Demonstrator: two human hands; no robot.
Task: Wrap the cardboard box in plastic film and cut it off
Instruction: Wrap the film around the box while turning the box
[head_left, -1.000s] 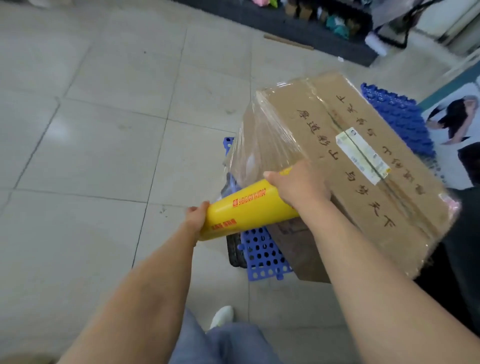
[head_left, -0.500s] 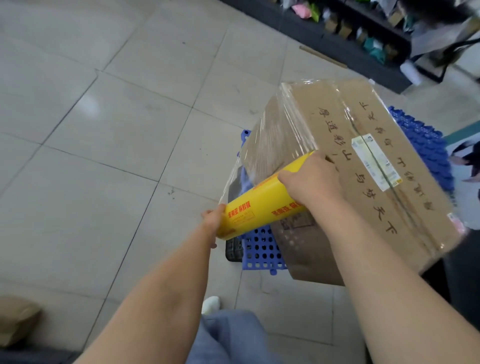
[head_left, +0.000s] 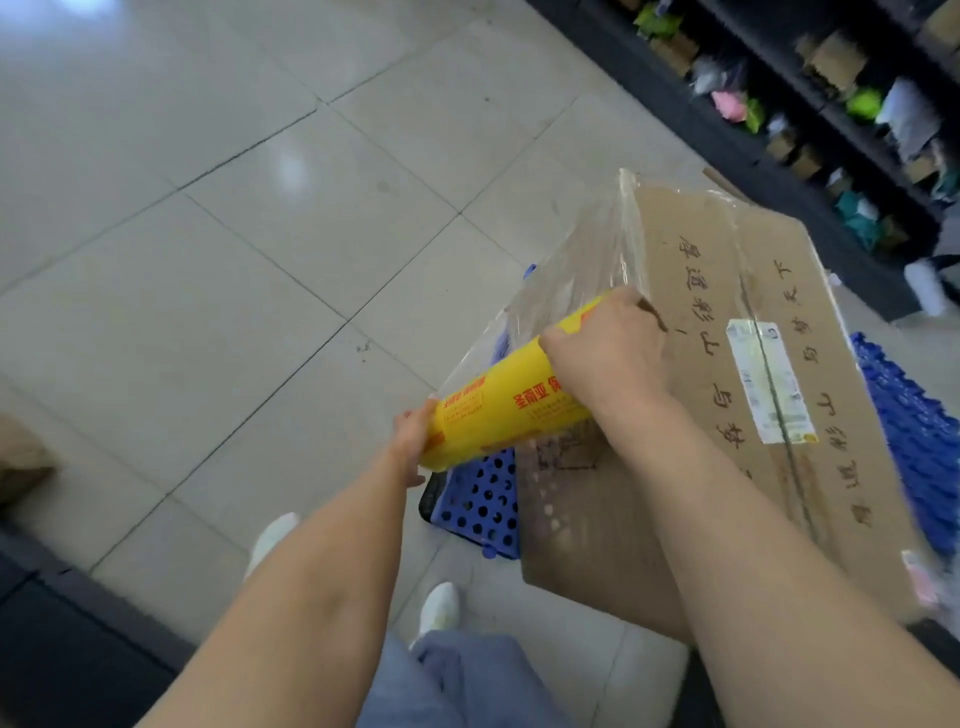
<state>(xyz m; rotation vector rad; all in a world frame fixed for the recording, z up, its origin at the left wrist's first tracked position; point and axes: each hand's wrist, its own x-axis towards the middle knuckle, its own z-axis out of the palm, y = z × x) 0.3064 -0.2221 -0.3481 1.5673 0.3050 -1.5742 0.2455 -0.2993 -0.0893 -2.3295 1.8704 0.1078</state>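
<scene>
A large cardboard box (head_left: 737, 415) with handwritten characters and a white label sits on blue perforated plastic pallets (head_left: 480, 501). Clear plastic film (head_left: 571, 280) stretches from the box's far left corner down to a yellow roll of film (head_left: 498, 410). My left hand (head_left: 413, 441) grips the roll's near end. My right hand (head_left: 605, 358) grips its far end, up against the box's top edge. The roll lies slanted along the box's left side.
Grey tiled floor spreads to the left. Dark shelving (head_left: 810, 104) with small boxes and bags runs along the top right. A brown paper bag (head_left: 21, 457) sits at the left edge. My white shoes (head_left: 439, 608) stand near the pallet.
The view has swung right and closer. The roll with both hands has moved up along the box's left side, with film pulled tighter over the corner.
</scene>
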